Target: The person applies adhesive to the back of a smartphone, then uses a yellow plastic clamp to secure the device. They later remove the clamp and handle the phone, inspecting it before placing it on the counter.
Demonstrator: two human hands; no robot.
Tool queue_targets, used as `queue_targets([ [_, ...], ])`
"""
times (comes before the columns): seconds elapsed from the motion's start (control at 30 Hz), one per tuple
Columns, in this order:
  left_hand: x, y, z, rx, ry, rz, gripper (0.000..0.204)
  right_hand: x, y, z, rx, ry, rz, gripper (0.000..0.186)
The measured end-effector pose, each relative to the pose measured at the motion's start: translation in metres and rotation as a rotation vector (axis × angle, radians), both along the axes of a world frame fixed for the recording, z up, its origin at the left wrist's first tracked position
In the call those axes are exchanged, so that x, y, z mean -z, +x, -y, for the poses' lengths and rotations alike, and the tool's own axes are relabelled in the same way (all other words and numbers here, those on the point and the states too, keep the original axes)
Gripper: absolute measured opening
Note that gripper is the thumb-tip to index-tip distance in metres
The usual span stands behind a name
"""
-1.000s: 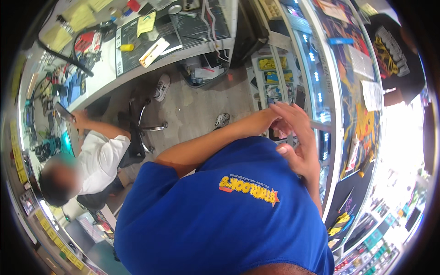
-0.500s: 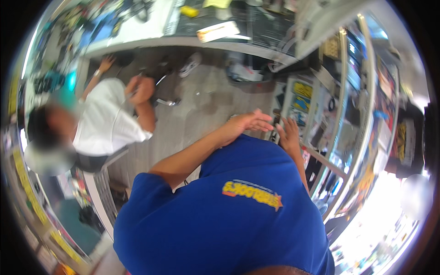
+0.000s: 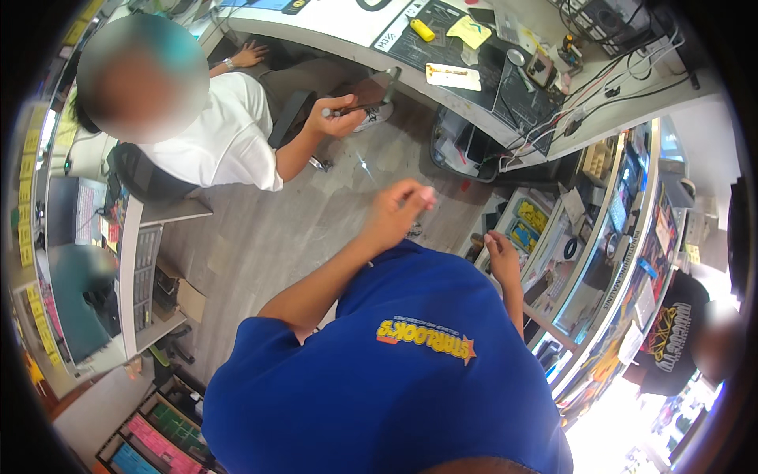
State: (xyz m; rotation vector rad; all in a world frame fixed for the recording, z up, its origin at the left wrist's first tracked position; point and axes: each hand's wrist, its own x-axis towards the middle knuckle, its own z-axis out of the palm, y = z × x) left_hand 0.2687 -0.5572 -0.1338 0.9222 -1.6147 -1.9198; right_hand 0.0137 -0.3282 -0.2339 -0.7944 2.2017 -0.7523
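My left hand [image 3: 399,212] hangs in the air in front of my blue shirt [image 3: 395,347], over the wood-look floor. Its fingers are curled in, fingertips close to the thumb, and no object shows in it. On the other side, my right hand [image 3: 503,257] is held beside the glass display case, fingers bent and drawn together; nothing shows in it either. Across from me a seated person in a white shirt [image 3: 229,126] holds a dark flat device [image 3: 371,92], like a phone or tablet, in one hand.
A white workbench [image 3: 505,146] crosses ahead, with a black mat [image 3: 442,47], tools and cables. Under it stands a bin [image 3: 446,166]. The glass display case [image 3: 588,261] runs along the right, a person in black [image 3: 671,332] beyond it. Shelves [image 3: 146,276] and a cardboard box [image 3: 188,299] are left.
My hands have gone from outstretched fingers to curled ones and moved apart. My view has shifted; the seated person now holds the dark device out toward me.
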Motion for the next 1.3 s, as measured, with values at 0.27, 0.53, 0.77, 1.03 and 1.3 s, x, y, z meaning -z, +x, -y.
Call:
queue_targets([
  [0.27, -0.014, 0.095, -0.046, -0.245, -0.071, 0.188, 0.037, -0.055, 0.057, 0.113, 0.038, -0.47, 0.556, 0.07],
  [0.53, -0.012, 0.133, -0.033, -0.199, 0.059, 0.035, 0.041, -0.09, 0.124, 0.242, -0.271, -0.734, 0.504, 0.123],
  [0.77, -0.004, 0.126, 0.048, -0.099, 0.052, -0.031, 0.039, -0.071, 0.128, 0.28, -0.186, -0.935, 0.458, 0.095],
  [1.03, -0.048, 0.04, 0.161, -0.026, -0.095, -0.088, 0.036, -0.076, 0.138, 0.292, 0.21, -1.029, 0.249, 0.043],
  [1.3, -0.086, 0.0, 0.166, 0.227, -0.342, -0.254, 0.037, -0.093, 0.114, 0.275, 0.78, -1.256, 0.955, 0.055],
])
